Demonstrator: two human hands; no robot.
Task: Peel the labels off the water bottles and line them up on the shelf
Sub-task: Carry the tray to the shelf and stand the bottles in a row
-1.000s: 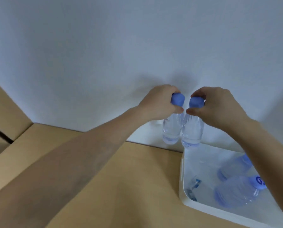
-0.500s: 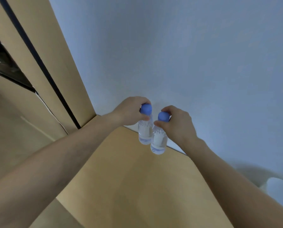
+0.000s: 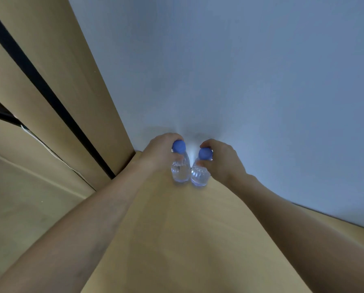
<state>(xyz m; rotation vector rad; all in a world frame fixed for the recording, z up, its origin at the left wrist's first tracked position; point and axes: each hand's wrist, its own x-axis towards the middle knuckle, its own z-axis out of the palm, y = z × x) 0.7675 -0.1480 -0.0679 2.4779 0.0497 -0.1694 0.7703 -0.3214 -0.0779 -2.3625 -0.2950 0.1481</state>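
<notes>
1. Tan wooden panels (image 3: 56, 60) stand tall at the far left, split by a black gap (image 3: 39, 81) that slants down towards the corner; a paler floor (image 3: 29, 208) shows below them
2. Reaching in from the lower left, the left hand (image 3: 160, 153) is curled over the top of the left bottle (image 3: 180, 172), its grip closed round the blue left cap (image 3: 178, 146) and the neck, thumb against the bottle's shoulder
3. That left bottle is clear plastic and upright, with its base down on the tan shelf (image 3: 198, 240), close to the wall and not far from the corner with the panels
4. Just beside it stands the right bottle (image 3: 200, 176), clear with a ribbed shoulder, upright too; whether the two bodies touch I cannot tell
5. From the lower right comes the right hand (image 3: 223, 161), its grip narrow, fingers on top and thumb beneath, pinching the blue right cap (image 3: 205, 154)
6. Behind both hands and filling the right side rises a pale bluish wall (image 3: 261, 70), which meets the shelf along a line sloping down to the right
</notes>
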